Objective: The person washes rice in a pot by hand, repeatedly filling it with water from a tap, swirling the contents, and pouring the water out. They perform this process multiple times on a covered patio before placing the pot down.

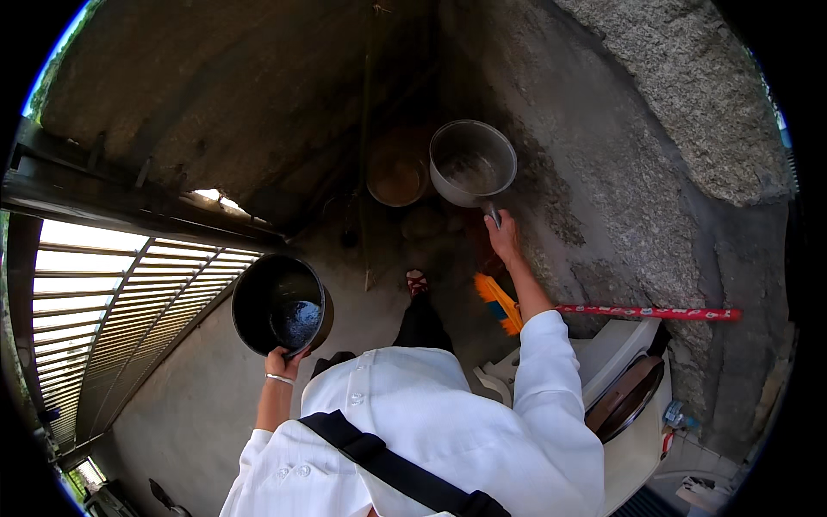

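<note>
Beside a rough stone wall, the left hand is gripping a black pot while the right hand is clasping a steel saucepan by its handle.

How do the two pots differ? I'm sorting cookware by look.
The black pot in the left hand is dark inside and out; the steel pot in the right hand is pale grey metal. The black pot is held close to the body, the steel pot out at arm's length. The steel pot has a stick handle; the black pot's grip is hidden. Both are round, open and lidless.
</note>
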The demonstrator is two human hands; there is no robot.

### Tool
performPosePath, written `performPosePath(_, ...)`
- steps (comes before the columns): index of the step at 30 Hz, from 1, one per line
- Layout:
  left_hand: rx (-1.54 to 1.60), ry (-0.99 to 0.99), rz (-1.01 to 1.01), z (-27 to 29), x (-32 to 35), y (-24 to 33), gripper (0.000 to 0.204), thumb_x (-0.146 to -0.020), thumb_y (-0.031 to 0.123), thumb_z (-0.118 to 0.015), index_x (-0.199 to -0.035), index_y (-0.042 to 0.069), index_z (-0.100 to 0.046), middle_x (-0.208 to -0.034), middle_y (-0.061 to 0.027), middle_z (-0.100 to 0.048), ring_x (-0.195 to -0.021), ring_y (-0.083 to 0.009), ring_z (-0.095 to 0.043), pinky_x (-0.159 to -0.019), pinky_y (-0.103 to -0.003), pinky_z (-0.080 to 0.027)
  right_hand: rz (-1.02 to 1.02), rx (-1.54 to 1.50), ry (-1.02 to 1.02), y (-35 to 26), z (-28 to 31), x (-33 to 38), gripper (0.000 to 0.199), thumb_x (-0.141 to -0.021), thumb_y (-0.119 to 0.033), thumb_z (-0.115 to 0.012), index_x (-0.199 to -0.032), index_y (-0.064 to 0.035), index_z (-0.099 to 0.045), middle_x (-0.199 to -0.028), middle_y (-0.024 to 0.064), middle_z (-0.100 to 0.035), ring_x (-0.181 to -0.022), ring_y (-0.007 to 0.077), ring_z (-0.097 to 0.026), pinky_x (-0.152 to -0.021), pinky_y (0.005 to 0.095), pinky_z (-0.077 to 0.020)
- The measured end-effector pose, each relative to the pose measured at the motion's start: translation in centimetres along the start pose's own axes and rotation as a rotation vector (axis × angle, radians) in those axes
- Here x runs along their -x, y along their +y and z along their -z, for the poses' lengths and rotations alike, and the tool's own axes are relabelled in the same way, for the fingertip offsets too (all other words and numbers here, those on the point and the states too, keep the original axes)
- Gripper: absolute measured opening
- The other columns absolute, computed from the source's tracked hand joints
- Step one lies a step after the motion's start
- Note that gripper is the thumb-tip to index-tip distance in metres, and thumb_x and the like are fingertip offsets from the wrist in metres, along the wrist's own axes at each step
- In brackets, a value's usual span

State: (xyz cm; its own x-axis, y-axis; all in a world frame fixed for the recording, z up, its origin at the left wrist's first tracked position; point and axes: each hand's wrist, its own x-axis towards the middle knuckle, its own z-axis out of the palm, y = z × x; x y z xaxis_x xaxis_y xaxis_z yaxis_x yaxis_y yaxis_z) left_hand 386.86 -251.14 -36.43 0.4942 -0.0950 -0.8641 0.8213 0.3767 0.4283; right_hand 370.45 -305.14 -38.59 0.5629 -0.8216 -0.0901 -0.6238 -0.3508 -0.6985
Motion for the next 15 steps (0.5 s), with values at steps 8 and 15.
performPosePath(8,0.221,0.067,-0.006,-4.6,1.4,-3.5,0.046,-0.071,-0.002,-0.033,-0.109,-0.028,-0.027,-0.121,-0.0377,-0.035,-0.110,-0.0573,-0.038,-0.096,-0.060,-0.038,0.170,0.057,-0.159,0.2,-2.9,-17.1,0.031,-0.083,-0.029,-0.060,-0.100,-0.0040,-0.054,-0.089,0.0247,-0.060,-0.088,0.0447,-0.054,-0.072,0.0498,-0.0427)
performPosePath(15,0.232,0.143,-0.107,-6.8,2.8,-5.1,0.042,-0.071,-0.003,-0.034,-0.106,-0.026,-0.029,-0.118,-0.0362,-0.041,-0.106,-0.0548,-0.044,-0.095,-0.060,-0.038,0.213,0.084,-0.248,1.1,-7.1,-23.8,0.037,-0.083,-0.032,-0.058,-0.112,-0.0082,-0.054,-0.099,0.0220,-0.060,-0.095,0.0423,-0.054,-0.078,0.0464,-0.0437)
